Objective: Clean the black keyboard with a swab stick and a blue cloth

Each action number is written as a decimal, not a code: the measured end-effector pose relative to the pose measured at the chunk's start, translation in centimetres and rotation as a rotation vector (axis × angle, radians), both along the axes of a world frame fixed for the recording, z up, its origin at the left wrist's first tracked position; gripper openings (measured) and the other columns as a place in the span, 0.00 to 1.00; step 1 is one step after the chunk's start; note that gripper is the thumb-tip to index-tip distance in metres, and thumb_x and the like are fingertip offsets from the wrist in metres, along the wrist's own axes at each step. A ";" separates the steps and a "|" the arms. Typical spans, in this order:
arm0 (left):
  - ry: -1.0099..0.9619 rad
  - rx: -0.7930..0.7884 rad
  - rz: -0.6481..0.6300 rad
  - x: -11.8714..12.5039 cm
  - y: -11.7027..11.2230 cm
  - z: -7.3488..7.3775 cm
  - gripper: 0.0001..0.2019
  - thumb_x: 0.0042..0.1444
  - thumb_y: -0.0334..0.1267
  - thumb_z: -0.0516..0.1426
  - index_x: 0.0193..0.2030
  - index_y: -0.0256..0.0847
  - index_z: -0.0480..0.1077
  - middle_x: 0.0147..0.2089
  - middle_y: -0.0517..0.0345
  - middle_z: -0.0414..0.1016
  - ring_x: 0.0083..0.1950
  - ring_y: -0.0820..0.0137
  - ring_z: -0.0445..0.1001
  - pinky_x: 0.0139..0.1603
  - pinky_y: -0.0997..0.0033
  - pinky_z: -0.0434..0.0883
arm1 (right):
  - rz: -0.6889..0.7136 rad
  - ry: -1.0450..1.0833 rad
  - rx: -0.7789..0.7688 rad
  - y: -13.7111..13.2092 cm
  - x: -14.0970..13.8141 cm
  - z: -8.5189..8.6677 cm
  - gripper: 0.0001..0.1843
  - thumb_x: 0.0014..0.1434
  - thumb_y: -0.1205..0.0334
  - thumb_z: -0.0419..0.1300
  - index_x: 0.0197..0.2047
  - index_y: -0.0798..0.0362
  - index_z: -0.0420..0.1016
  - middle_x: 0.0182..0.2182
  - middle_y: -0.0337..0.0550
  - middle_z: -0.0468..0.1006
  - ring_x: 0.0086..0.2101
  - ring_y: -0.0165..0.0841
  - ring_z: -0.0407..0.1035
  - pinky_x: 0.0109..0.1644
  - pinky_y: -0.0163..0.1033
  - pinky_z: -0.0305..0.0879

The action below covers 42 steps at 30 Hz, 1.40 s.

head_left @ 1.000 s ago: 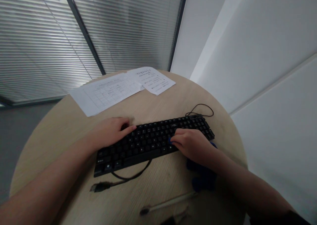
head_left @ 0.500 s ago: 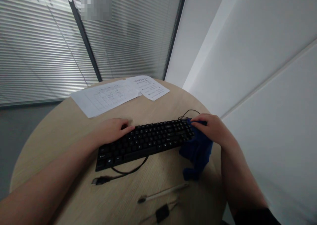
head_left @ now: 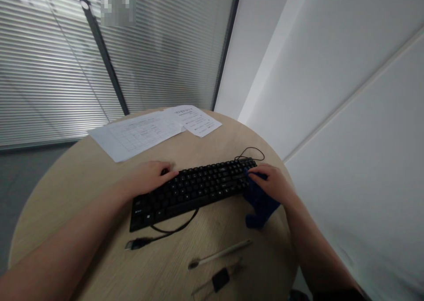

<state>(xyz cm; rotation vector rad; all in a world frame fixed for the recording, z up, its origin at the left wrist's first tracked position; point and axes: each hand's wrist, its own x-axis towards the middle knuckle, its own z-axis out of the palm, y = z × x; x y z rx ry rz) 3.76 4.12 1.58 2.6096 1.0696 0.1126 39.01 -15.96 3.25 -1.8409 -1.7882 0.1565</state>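
Note:
A black keyboard (head_left: pixel 198 188) lies at a slant on the round table. My left hand (head_left: pixel 154 175) grips its far left edge, thumb over the keys and fingers curled behind, partly hidden. At the number-pad end, my right hand (head_left: pixel 270 182) pinches a blue cloth (head_left: pixel 260 204) and presses it on the keys. The rest of the cloth hangs off the near edge onto the tabletop. From under the keyboard comes a black cable (head_left: pixel 172 231) that ends in a USB plug (head_left: pixel 134 243).
Nearer me on the table (head_left: pixel 109 274) lie a thin brush-like stick (head_left: pixel 220 253) and a tool with a dark square head (head_left: pixel 221 279). Printed papers (head_left: pixel 142 135) spread along the far side. A white wall (head_left: pixel 347 71) stands close on the right, a window with blinds (head_left: pixel 165 58) behind.
My right hand has moved the blue cloth nearer to me and slightly left over the number-pad end. My left hand stays at its place on the keyboard. The view has shifted slightly.

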 end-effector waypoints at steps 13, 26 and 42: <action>-0.039 -0.051 0.006 -0.3 0.2 0.2 0.25 0.61 0.63 0.48 0.35 0.44 0.75 0.36 0.51 0.80 0.38 0.56 0.76 0.39 0.60 0.67 | -0.169 0.031 0.171 -0.6 3.2 -2.5 0.13 0.64 0.55 0.58 0.43 0.49 0.82 0.38 0.45 0.81 0.41 0.38 0.75 0.48 0.45 0.71; -0.022 -0.068 -0.009 -0.6 0.7 -0.3 0.25 0.62 0.62 0.48 0.35 0.44 0.75 0.36 0.52 0.80 0.39 0.57 0.77 0.41 0.59 0.68 | 0.051 -0.061 -0.073 0.6 -0.2 -3.6 0.10 0.61 0.66 0.60 0.41 0.53 0.83 0.36 0.44 0.78 0.37 0.34 0.73 0.45 0.40 0.68; -0.006 -0.057 -0.005 -0.8 0.9 -0.6 0.26 0.62 0.63 0.47 0.38 0.45 0.75 0.38 0.52 0.80 0.40 0.56 0.77 0.41 0.59 0.68 | 0.063 -0.075 -0.051 0.7 -0.2 -4.0 0.10 0.64 0.64 0.59 0.45 0.53 0.82 0.39 0.46 0.79 0.41 0.36 0.74 0.48 0.42 0.69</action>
